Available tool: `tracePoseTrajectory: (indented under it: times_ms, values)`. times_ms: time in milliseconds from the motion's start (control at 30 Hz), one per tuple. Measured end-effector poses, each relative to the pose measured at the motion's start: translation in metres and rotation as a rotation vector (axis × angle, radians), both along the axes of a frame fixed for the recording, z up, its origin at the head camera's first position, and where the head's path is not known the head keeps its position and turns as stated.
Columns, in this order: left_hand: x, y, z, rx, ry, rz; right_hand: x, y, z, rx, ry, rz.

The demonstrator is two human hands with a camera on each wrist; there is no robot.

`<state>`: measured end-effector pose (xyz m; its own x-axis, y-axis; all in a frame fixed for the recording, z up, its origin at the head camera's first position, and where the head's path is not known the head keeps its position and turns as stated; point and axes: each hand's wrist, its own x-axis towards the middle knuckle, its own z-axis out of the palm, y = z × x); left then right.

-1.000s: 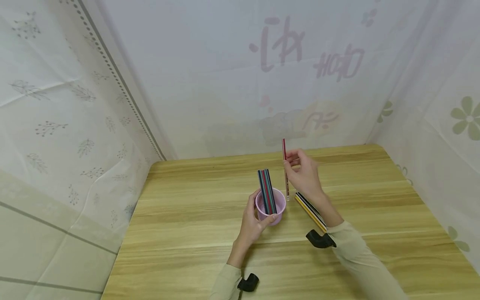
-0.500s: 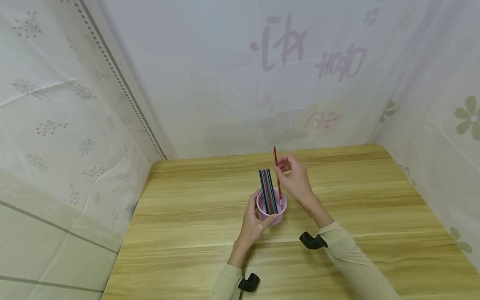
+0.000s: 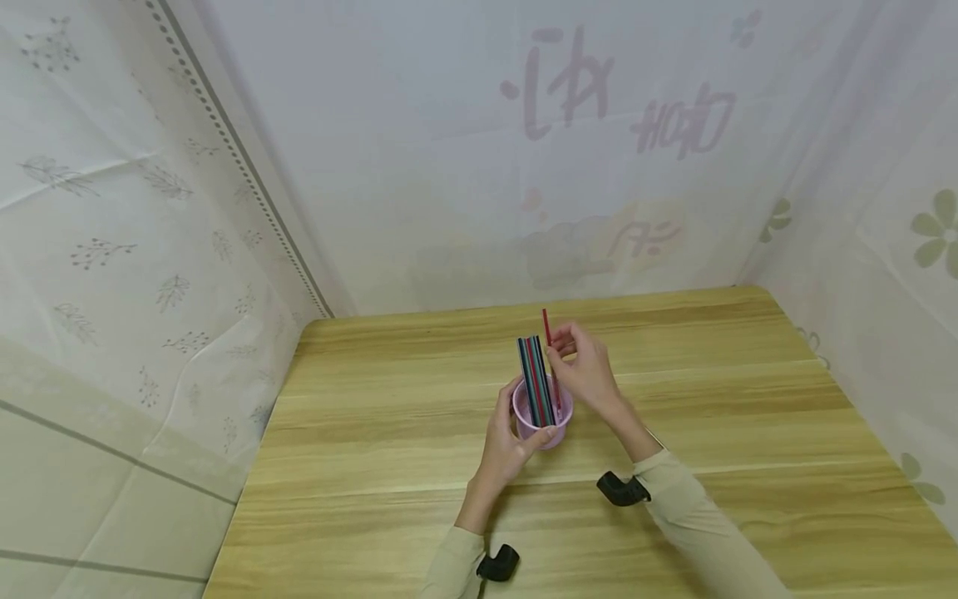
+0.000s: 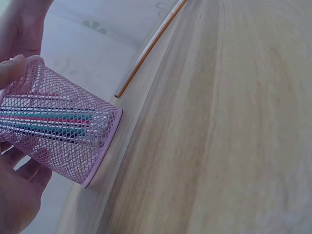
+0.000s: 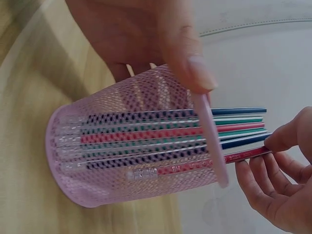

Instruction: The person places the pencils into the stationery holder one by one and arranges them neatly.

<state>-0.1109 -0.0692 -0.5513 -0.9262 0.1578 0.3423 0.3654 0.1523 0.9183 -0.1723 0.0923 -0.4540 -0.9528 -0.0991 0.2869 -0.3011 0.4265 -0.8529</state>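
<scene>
My left hand [image 3: 503,449] grips a pink mesh pencil cup [image 5: 112,187] around its side, thumb over the rim. Several pencils [image 3: 533,366] in dark blue, green and red stand together in the cup, eraser ends down, leaning against one side. With thumb and fingers, my right hand [image 3: 587,373] pinches a red pencil [image 5: 192,165] above the rim. Its eraser end is inside the cup, higher than the other pencils' ends in the right wrist view. In the left wrist view, the cup's base [image 4: 105,151] is close to the wooden tabletop.
An orange pencil [image 4: 152,48] lies on the table beside the cup; my right forearm mostly hides that spot in the head view. Patterned cloth [image 3: 449,166] hangs behind the table [image 3: 389,466] and on both sides. A black wrist mount [image 3: 623,489] sits by each sleeve.
My right hand has moved left and down, bringing the red pencil from beside the cup into it. The left hand has stayed around the cup.
</scene>
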Motion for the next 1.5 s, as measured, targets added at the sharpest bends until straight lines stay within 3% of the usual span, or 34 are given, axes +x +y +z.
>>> tracePoseTrajectory:
  times_ms: [400, 633, 800, 1333, 1433, 1500]
  values:
    - [0.000, 0.000, 0.002, -0.008, -0.007, 0.008, 0.005, 0.008, -0.009, 0.028, -0.048, 0.005]
    - [0.000, 0.000, 0.001, 0.007, -0.011, 0.010, 0.006, 0.023, -0.018, 0.037, -0.036, -0.031]
    - [0.000, 0.000, 0.002, 0.011, -0.035, 0.015, 0.006, 0.039, -0.024, 0.091, -0.079, -0.059]
    - [0.000, 0.001, 0.003, 0.029, -0.032, 0.008, 0.007, 0.083, -0.060, 0.225, -0.153, -0.125]
    - [0.002, 0.001, 0.006, 0.020, -0.031, 0.005, 0.009, 0.088, -0.065, 0.235, -0.165, -0.117]
    - [0.006, 0.001, 0.016, 0.013, -0.027, -0.007, 0.011, 0.091, -0.068, 0.242, -0.173, -0.113]
